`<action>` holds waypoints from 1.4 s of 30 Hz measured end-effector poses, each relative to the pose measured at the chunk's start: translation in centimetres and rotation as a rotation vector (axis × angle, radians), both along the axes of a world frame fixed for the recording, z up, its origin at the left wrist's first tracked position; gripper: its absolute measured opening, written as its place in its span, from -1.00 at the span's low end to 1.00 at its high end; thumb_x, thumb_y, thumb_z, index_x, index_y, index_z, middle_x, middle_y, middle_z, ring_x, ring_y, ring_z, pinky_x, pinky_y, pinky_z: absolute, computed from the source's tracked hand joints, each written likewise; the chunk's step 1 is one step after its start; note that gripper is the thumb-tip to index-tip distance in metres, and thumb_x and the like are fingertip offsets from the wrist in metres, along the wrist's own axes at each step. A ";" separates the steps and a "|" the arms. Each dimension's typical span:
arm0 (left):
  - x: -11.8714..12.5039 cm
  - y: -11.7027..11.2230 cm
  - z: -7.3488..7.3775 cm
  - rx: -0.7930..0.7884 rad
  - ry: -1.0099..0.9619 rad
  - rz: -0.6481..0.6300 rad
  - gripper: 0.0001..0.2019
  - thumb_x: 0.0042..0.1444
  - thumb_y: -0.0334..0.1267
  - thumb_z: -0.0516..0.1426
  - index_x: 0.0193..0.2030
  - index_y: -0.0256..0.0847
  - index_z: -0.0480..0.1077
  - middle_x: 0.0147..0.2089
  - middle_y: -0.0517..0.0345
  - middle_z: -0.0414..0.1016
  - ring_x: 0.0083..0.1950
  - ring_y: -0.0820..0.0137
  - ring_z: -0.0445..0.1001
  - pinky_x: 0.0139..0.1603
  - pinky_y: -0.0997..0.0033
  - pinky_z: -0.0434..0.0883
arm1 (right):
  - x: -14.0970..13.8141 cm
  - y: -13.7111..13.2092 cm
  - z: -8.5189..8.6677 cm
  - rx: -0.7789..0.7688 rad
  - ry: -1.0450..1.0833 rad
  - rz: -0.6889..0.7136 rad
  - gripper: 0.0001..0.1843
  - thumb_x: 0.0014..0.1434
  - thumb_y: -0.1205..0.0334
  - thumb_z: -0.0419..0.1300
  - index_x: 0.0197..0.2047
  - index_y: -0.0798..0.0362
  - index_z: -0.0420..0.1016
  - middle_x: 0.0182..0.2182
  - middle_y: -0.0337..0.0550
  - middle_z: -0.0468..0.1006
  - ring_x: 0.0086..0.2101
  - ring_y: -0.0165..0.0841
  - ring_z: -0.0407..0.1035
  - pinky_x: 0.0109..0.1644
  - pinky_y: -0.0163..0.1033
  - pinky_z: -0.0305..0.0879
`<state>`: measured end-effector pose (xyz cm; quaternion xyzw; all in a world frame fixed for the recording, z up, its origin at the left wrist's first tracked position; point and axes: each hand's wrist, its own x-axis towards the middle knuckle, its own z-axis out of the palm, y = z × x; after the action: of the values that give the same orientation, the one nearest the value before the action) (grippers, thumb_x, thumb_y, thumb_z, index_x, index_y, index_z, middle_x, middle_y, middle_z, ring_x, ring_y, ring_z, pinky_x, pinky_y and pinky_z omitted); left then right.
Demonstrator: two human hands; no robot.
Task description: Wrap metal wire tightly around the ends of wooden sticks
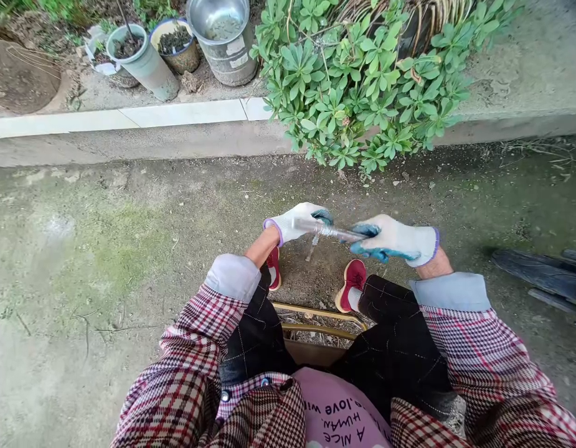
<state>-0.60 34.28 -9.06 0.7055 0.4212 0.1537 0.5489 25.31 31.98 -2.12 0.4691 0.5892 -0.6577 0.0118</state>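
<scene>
My right hand (385, 239), in a white glove with a teal palm, is closed around one end of a slim silvery rod-like tool (337, 233). The tool lies nearly level and points left; motion blurs its far end, so its exact kind is unclear. My left hand (302, 221), gloved the same way, is behind that far end with its fingers curled. Whether it grips the tool or something thin beside it is hidden. A narrow, see-through strip (311, 249) hangs below the tool near my left fingers.
Between my legs is a seat with yellow metal bars (316, 309). Ahead runs a low concrete ledge (185, 140) with a leafy bush (334, 81), a metal bucket (226, 56) and plant pots (147, 65). Dark slatted objects (544, 274) lie at the right. Bare ground (105, 249) surrounds me.
</scene>
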 end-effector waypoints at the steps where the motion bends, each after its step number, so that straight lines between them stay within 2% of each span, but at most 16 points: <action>1: -0.1 0.0 0.2 0.008 0.021 -0.016 -0.81 0.05 -0.37 0.19 -0.22 -0.24 0.62 -0.24 0.12 0.66 -0.21 0.36 0.52 -0.09 0.39 0.49 | 0.0 0.0 -0.1 0.027 -0.015 0.088 -0.60 -0.05 -0.10 0.47 -0.32 0.04 0.57 -0.58 -0.34 0.43 -0.60 -0.48 0.23 -0.55 -0.31 0.15; 4: -0.1 -0.2 1.2 0.030 0.106 -0.012 -0.77 0.06 -0.35 0.17 -0.21 -0.22 0.64 -0.27 0.16 0.67 -0.26 0.36 0.50 -0.14 0.40 0.47 | -0.4 -0.2 -0.7 0.115 -0.096 0.268 -0.73 0.01 0.00 0.36 -0.41 0.02 0.51 -0.58 -0.36 0.41 -0.57 -0.47 0.23 -0.49 -0.30 0.11; 6: -0.2 -0.3 1.6 0.039 0.133 -0.006 -0.78 0.06 -0.34 0.17 -0.22 -0.23 0.65 -0.29 0.15 0.67 -0.29 0.37 0.49 -0.18 0.41 0.45 | -0.8 -0.4 -1.3 0.163 -0.201 0.342 -0.82 0.06 0.07 0.30 -0.40 0.01 0.52 -0.58 -0.35 0.42 -0.56 -0.44 0.25 -0.46 -0.29 0.09; 9: -0.3 -0.3 1.9 0.043 0.143 0.000 -0.80 0.05 -0.34 0.18 -0.25 -0.24 0.64 -0.30 0.12 0.67 -0.31 0.37 0.48 -0.17 0.38 0.44 | -1.4 -0.4 -2.7 0.310 -0.434 0.413 -0.91 0.09 0.18 0.28 -0.36 -0.01 0.58 -0.55 -0.30 0.48 -0.51 -0.39 0.31 -0.42 -0.26 0.12; 12: -0.4 -0.3 2.1 0.050 0.156 0.019 -0.81 0.03 -0.35 0.18 -0.28 -0.24 0.64 -0.34 0.11 0.64 -0.33 0.36 0.47 -0.15 0.34 0.44 | -1.3 0.3 -4.0 0.441 -0.619 0.416 -0.89 0.13 0.18 0.29 -0.30 -0.01 0.64 -0.44 -0.20 0.61 -0.45 -0.35 0.39 -0.36 -0.24 0.19; 16: -0.2 -0.4 2.4 0.052 0.158 0.064 -0.79 0.05 -0.36 0.17 -0.26 -0.25 0.65 -0.34 0.08 0.64 -0.33 0.35 0.48 -0.16 0.31 0.45 | -0.5 1.5 -4.3 0.532 -0.718 0.274 -0.79 0.21 0.09 0.29 -0.18 -0.01 0.68 -0.37 -0.11 0.68 -0.40 -0.27 0.45 -0.35 -0.21 0.22; 19: 0.2 -0.4 2.6 0.046 0.144 0.117 -0.76 0.07 -0.36 0.15 -0.21 -0.26 0.66 -0.30 0.05 0.66 -0.31 0.33 0.51 -0.18 0.30 0.47 | -0.1 2.0 -3.5 0.597 -0.732 0.158 -0.76 0.25 0.08 0.24 -0.12 0.00 0.67 -0.31 -0.05 0.69 -0.32 -0.20 0.51 -0.30 -0.20 0.26; 21: 0.4 -0.5 2.7 0.024 0.101 0.164 -0.74 0.07 -0.37 0.15 -0.17 -0.25 0.66 -0.28 0.03 0.68 -0.28 0.33 0.54 -0.20 0.31 0.49 | -0.1 2.0 -3.0 0.612 -0.672 0.030 -0.75 0.24 0.08 0.24 -0.13 0.01 0.65 -0.30 -0.05 0.68 -0.29 -0.19 0.52 -0.28 -0.20 0.29; 23: 0.6 -0.6 2.8 -0.012 0.020 0.212 -0.72 0.07 -0.39 0.15 -0.14 -0.25 0.66 -0.26 0.01 0.70 -0.27 0.34 0.56 -0.22 0.33 0.49 | -0.3 1.7 -2.5 0.556 -0.533 -0.145 -0.75 0.22 0.05 0.27 -0.15 0.02 0.63 -0.39 -0.10 0.62 -0.37 -0.24 0.47 -0.34 -0.22 0.31; 25: 0.8 -0.6 2.9 -0.050 -0.066 0.247 -0.72 0.07 -0.40 0.16 -0.12 -0.27 0.66 -0.26 -0.02 0.70 -0.27 0.35 0.58 -0.23 0.36 0.49 | -0.6 1.2 -2.0 0.424 -0.346 -0.305 -0.73 0.19 0.03 0.30 -0.16 0.04 0.61 -0.49 -0.19 0.51 -0.50 -0.32 0.35 -0.45 -0.24 0.28; 28: 0.8 -0.8 3.1 -0.079 -0.129 0.235 -0.73 0.09 -0.39 0.18 -0.12 -0.30 0.66 -0.25 -0.01 0.70 -0.26 0.37 0.58 -0.21 0.39 0.49 | -1.2 0.7 -1.2 0.247 -0.087 -0.536 -0.65 0.10 0.04 0.39 -0.11 0.06 0.59 -0.54 -0.29 0.40 -0.60 -0.44 0.19 -0.60 -0.29 0.19; 30: 0.7 -0.9 3.1 -0.093 -0.139 0.189 -0.75 0.09 -0.38 0.19 -0.12 -0.31 0.66 -0.25 0.04 0.70 -0.27 0.40 0.56 -0.18 0.41 0.49 | -1.4 0.5 -0.4 0.191 0.038 -0.646 -0.54 0.01 0.04 0.46 -0.06 0.08 0.60 -0.55 -0.33 0.39 -0.63 -0.48 0.15 -0.65 -0.31 0.14; 32: 0.6 -0.9 2.9 -0.099 -0.131 0.146 -0.76 0.10 -0.37 0.19 -0.14 -0.33 0.65 -0.27 0.08 0.67 -0.30 0.43 0.51 -0.19 0.42 0.47 | -1.5 0.2 0.5 0.148 0.131 -0.677 -0.44 -0.06 0.01 0.51 -0.01 0.09 0.60 -0.54 -0.35 0.41 -0.64 -0.50 0.16 -0.67 -0.33 0.14; 35: 0.3 -0.7 2.2 -0.071 -0.068 0.155 -0.79 0.10 -0.38 0.17 -0.20 -0.33 0.62 -0.31 0.13 0.62 -0.37 0.47 0.41 -0.26 0.44 0.40 | -1.4 -0.2 1.6 0.060 0.166 -0.551 -0.40 -0.13 -0.05 0.54 -0.07 0.09 0.60 -0.54 -0.34 0.44 -0.64 -0.51 0.20 -0.67 -0.34 0.17; 38: -0.4 -0.3 1.7 -0.047 -0.014 0.169 -0.83 0.11 -0.39 0.15 -0.23 -0.32 0.58 -0.31 0.14 0.59 -0.38 0.48 0.37 -0.28 0.43 0.38 | -1.2 -0.5 2.1 -0.008 0.075 -0.257 -0.47 -0.12 -0.07 0.54 -0.18 0.10 0.61 -0.59 -0.34 0.43 -0.66 -0.50 0.21 -0.65 -0.33 0.16; 42: -1.3 0.0 2.1 0.030 0.040 0.065 -0.82 0.10 -0.38 0.13 -0.24 -0.28 0.56 -0.27 0.14 0.59 -0.28 0.43 0.45 -0.18 0.42 0.42 | -1.3 -0.7 1.3 0.036 -0.016 0.099 -0.60 -0.03 -0.06 0.45 -0.26 0.08 0.62 -0.57 -0.35 0.45 -0.61 -0.50 0.24 -0.55 -0.33 0.16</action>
<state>-1.92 34.29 -6.98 0.7023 0.4525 0.1638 0.5246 24.04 31.24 -0.86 0.4447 0.6235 -0.6418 0.0406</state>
